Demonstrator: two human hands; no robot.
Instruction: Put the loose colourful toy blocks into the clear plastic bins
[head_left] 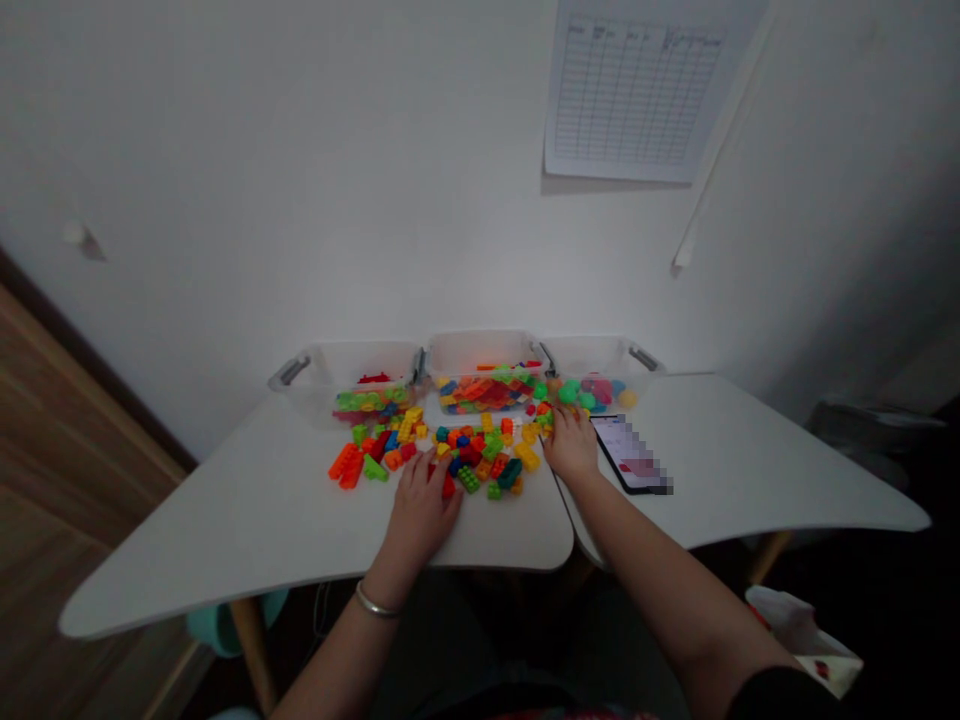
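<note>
Head view: left hand (pixel 424 505), thin silver bangle (pixel 377 602) on its wrist, lies spread and palm down, fingertips just beside a small red plastic brick (pixel 448 486) at the near edge of a loose pile of multicoloured plastic building bricks (pixel 472 455), which sits just in front of the middle clear plastic bin (pixel 480 355). Right hand (pixel 571 445) is at the pile's right end, nearer that bin, fingers curled down onto small yellow and green plastic bricks (pixel 541 422); can't tell if it's pinching any. Hands well apart, pile between them, no clamp visible on the left. Left of the middle bin: a clear plastic bin with a grey handle (pixel 322 365), red and green bricks inside. Right of it: a clear plastic bin with a grey handle (pixel 607 360), rounded green, pink and yellow pieces inside, exact shape hard to make out. Down and right of the middle bin, beside the right hand: a black smartphone (pixel 630 455), screen pixelated and unreadable. Behind the middle bin, on the wall: a white paper grid chart (pixel 634 90), text too small to read. Right fingers hide whatever is under them, and a white plastic bag (pixel 802 640) is cut off at the frame's lower right
</note>
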